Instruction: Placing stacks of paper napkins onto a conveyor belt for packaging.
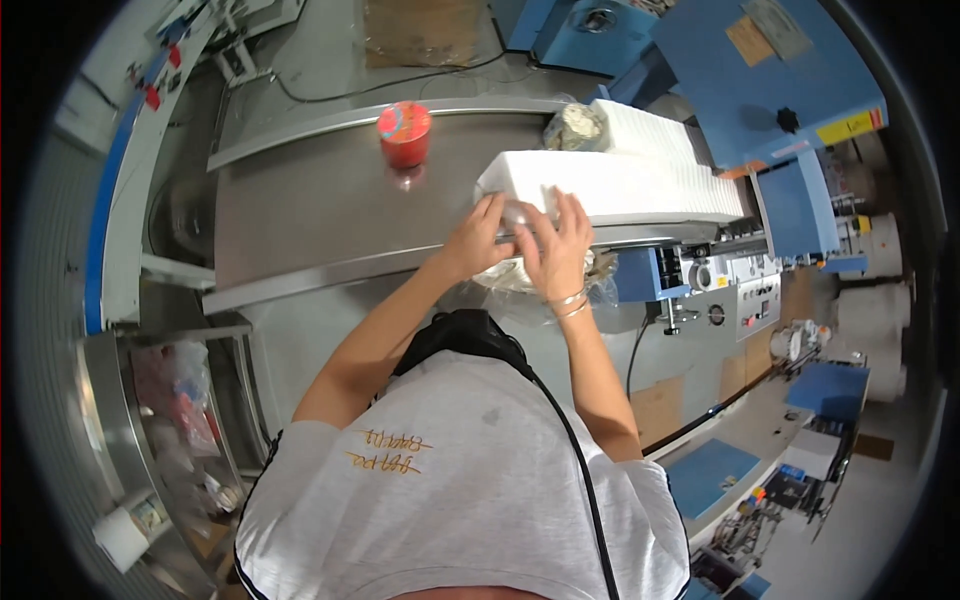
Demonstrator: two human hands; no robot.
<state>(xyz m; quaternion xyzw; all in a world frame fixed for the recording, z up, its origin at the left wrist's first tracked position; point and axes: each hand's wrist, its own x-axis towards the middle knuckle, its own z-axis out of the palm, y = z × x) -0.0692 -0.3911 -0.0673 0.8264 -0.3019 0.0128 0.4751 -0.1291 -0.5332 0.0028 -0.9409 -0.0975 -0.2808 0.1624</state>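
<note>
Both hands meet at the near left end of a long white stack of thin, closely packed sheets (620,187) on the metal work surface. Between my fingers is a small, shiny, see-through thing (515,214), perhaps plastic; its kind is unclear. My left hand (477,241) is closed against its left side, fingertips at the stack's corner. From the right, my right hand (560,250) curls its thumb and forefinger round it, with the other fingers reaching onto the stack's near face. Two thin bangles circle the right wrist.
A red tub (404,137) stands farther left on the steel worktop (300,205). Behind the stack lie a crumpled plastic-wrapped bundle (576,128) and a second white stack (645,133). Blue machinery (770,85) rises at the right. A clear plastic bag (600,285) hangs below the near edge.
</note>
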